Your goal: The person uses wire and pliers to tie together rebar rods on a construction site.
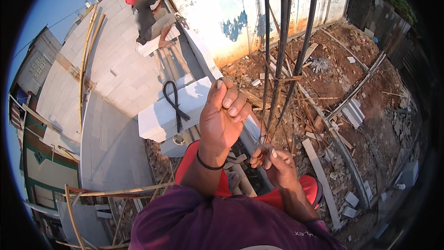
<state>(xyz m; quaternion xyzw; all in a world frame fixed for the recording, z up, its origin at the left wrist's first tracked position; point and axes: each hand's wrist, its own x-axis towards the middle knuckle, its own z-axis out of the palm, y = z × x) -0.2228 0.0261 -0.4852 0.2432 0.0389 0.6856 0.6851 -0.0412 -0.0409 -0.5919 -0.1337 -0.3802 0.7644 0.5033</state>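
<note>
My left hand is raised in the middle, its fingers curled in toward the thumb. Whatever lies between its fingertips is too small to make out. Lower and to the right, my right hand is closed, thumb and fingers pinched at a thin wire beside the foot of the upright dark steel bars. Both hands are close to these bars. Left of my left hand, a looped bundle of thin black wire lies across a white block.
A co-worker in a red cap sits on the wall top farther back. A pale block wall and bamboo poles stand left. Right, below, rubble, planks and broken blocks cover the ground.
</note>
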